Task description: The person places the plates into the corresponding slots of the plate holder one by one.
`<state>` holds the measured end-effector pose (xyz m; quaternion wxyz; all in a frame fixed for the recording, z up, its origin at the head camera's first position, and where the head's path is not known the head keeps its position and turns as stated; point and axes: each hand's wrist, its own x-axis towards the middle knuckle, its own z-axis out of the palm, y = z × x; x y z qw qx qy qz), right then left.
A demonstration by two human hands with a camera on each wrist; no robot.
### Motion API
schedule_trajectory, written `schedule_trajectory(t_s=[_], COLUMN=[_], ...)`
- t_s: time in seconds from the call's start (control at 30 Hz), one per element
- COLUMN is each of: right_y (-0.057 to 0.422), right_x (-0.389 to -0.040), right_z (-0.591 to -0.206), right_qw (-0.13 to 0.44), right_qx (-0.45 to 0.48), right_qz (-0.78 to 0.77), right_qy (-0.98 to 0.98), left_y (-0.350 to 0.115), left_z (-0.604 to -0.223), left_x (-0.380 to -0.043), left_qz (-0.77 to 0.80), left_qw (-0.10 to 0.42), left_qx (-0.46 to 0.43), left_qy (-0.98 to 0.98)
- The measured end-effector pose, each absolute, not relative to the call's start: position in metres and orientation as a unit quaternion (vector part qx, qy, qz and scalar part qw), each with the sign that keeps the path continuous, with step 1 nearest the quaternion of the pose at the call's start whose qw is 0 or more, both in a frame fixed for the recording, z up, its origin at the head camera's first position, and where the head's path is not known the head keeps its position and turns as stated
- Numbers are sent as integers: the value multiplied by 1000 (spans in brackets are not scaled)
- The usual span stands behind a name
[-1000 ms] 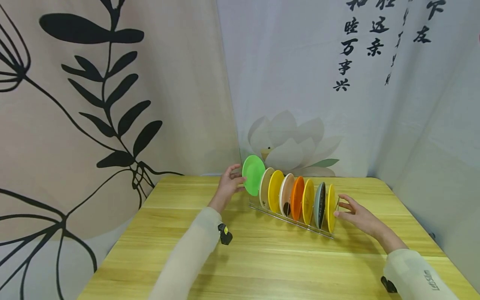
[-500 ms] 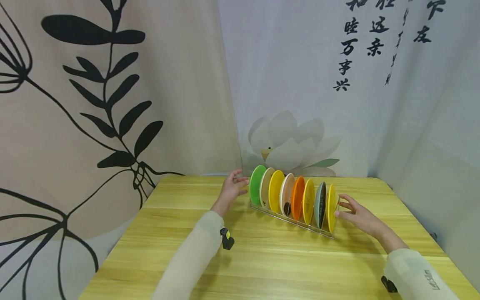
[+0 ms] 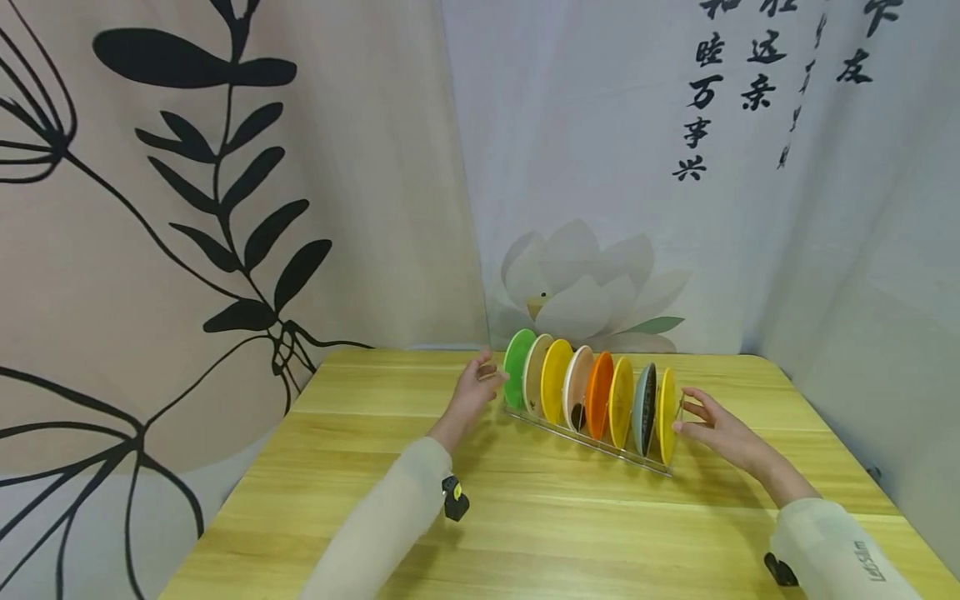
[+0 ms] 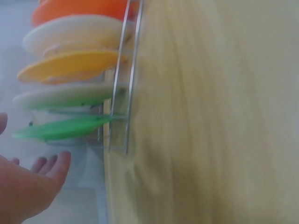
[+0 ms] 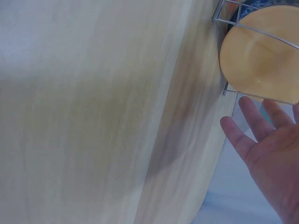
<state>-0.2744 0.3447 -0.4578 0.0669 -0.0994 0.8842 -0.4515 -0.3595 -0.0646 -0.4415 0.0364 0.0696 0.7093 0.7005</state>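
A wire dish rack (image 3: 592, 442) holds several plates on edge in a row. At its left end stands a green plate (image 3: 519, 367), and my left hand (image 3: 474, 390) is right beside it. The left wrist view shows those fingers extended below the green plate (image 4: 65, 128), with a gap to it. My right hand (image 3: 716, 429) is at the rack's other end, by a yellow plate (image 3: 666, 415). In the right wrist view its fingers (image 5: 254, 119) are spread and straight, tips right at the rack's end wire (image 5: 261, 98). Neither hand has a plate between its fingers.
Between the end plates stand cream (image 3: 534, 375), orange (image 3: 598, 396), yellow (image 3: 621, 402) and grey-blue (image 3: 643, 410) plates, among others. The rack sits near the back of a wooden table (image 3: 555, 533). A printed curtain (image 3: 390, 167) hangs behind it.
The green plate has come down and right into the rack's left end, and my left hand has let go of it. My right hand has stayed at the right end.
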Motion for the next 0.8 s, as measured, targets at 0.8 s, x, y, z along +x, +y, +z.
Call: schedule_trajectory(t_s=[0.8], right_y=[333], right_x=[-257], right_z=[-463], right_qw=[56], right_qx=[-108], right_qz=[-439], right_qy=[890], left_y=[-31], left_z=[-466], left_x=[-323], left_qz=[699], left_qw=[26], left_qx=[104], left_qy=[707])
